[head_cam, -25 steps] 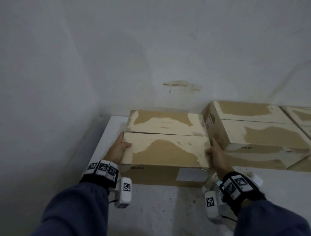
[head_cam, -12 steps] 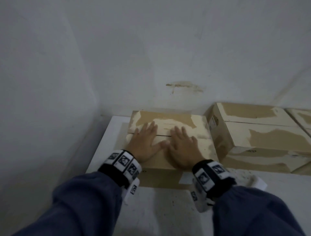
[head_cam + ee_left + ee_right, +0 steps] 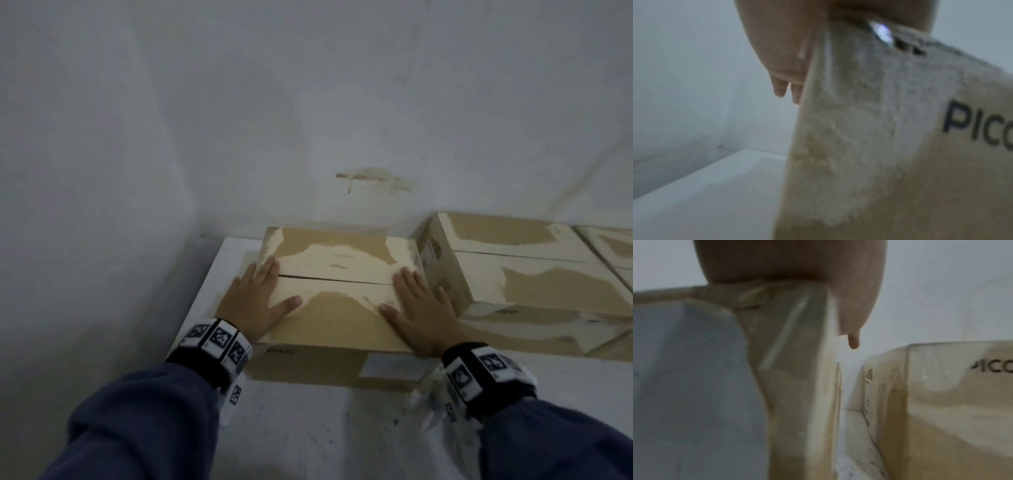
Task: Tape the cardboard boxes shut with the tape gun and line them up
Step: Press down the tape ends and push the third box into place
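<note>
A brown cardboard box (image 3: 337,318) with torn pale patches stands on the white table (image 3: 308,428) in the left corner, its two top flaps meeting along a seam. My left hand (image 3: 255,303) lies flat on the box's left end and my right hand (image 3: 419,308) lies flat on its right end, fingers straight across the seam. The left wrist view shows the box's front face (image 3: 900,146) with black lettering and my fingertips (image 3: 780,91) over its edge. In the right wrist view the box corner (image 3: 807,369) is close up. No tape gun is in view.
A second box (image 3: 527,270) stands just right of the first, a narrow gap between them, also seen as a neighbouring box (image 3: 941,402). A third box (image 3: 613,246) shows at the right edge. Walls close in behind and on the left.
My hands left the box's sides, came together flat on the middle of the top, then slid apart to its left and right ends.
</note>
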### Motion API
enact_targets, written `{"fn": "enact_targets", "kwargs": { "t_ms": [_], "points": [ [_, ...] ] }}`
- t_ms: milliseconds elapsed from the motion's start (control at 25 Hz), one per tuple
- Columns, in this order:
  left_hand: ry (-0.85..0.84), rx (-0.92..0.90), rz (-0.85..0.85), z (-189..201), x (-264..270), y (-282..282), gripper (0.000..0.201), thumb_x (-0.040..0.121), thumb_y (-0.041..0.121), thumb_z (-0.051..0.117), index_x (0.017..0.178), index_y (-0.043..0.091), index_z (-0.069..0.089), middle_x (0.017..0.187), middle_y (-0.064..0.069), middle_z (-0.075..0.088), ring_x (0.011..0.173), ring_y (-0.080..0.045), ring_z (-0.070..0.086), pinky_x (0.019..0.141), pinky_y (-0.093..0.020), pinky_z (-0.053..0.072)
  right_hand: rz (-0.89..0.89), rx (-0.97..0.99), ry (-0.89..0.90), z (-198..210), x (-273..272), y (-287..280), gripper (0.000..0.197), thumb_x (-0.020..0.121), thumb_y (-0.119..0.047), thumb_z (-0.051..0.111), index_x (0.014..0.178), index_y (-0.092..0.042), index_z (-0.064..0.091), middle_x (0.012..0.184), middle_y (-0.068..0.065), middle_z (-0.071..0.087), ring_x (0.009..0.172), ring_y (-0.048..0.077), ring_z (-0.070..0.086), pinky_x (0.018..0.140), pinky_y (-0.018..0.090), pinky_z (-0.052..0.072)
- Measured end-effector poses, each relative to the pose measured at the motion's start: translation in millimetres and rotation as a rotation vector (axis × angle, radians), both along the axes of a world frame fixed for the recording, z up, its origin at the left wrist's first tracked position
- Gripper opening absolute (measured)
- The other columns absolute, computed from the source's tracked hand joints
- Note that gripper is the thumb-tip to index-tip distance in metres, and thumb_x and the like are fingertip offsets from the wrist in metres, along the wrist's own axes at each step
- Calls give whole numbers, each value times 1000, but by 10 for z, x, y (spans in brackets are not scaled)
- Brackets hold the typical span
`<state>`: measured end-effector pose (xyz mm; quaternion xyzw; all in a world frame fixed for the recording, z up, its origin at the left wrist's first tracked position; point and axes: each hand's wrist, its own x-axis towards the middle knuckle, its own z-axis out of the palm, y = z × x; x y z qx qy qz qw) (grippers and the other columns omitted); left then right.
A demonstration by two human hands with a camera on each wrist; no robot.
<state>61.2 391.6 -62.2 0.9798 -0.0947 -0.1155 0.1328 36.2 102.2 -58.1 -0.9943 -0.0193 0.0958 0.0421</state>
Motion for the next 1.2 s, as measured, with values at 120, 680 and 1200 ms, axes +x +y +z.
{"fn": "enact_targets", "kwargs": {
  "t_ms": [120,680,1200],
  "points": [
    [25,-145,30,18,-42,-1,94,79,76,21,152,21,-2,159,10,-10,148,-19,0,120,-39,9,-7,100,-11,-45,-11,-86,84,83,-67,11,151,-20,0,161,-1,-8,148,15,-6,118,44,6],
    [-63,187,-332,-18,-156,-486,117,65,77,57,149,32,-11,158,-5,-20,146,-27,-18,116,-52,-7,209,-60,-24,-27,-227,-65,119,61,-82,53,148,-34,-13,158,10,-20,146,28,-16,113,45,-10],
    [-84,192,-346,14,804,-808,116,64,76,59,149,34,-6,159,-2,-15,147,-23,-14,118,-50,-7,148,-17,-30,57,663,-343,115,63,-69,67,150,-33,0,161,8,-9,148,26,-9,117,49,-3]
  ]
}}
